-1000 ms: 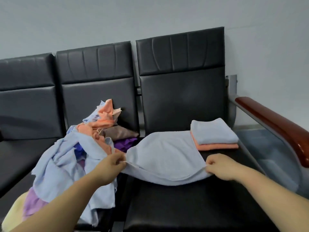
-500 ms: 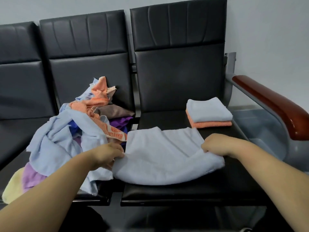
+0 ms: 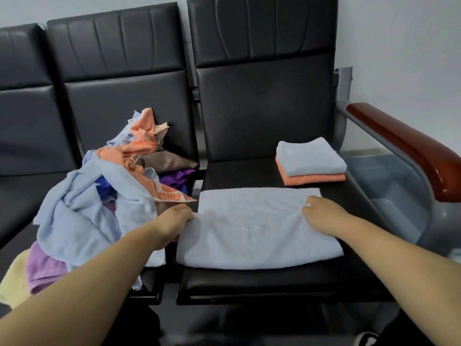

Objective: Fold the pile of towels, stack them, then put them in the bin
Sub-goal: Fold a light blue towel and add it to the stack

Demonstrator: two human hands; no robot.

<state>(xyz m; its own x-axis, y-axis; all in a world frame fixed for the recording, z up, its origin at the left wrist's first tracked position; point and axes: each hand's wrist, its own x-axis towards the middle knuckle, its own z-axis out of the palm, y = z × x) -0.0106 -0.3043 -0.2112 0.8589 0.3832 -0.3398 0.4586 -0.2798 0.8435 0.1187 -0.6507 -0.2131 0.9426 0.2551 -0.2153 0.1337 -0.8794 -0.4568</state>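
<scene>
Towel point(image 3: 249, 236) now flat, black seat point(image 3: 274, 280), grey wall point(image 3: 399, 46); left hand point(image 3: 174, 219), right hand point(image 3: 321, 209) pinch edges.

1. A bench point(image 3: 262, 278) of black padded seats runs along the wall, with a wooden armrest point(image 3: 404, 146) at its right end.
2. On the right seat point(image 3: 239, 173) a pale blue towel point(image 3: 249, 233) lies flat at the front.
3. At that seat's back right corner sits a folded orange towel point(image 3: 314, 179), with a folded blue one point(image 3: 309, 158) on top.
4. The middle seat point(image 3: 147, 280) bears a loose pile of towels point(image 3: 99, 196).
</scene>
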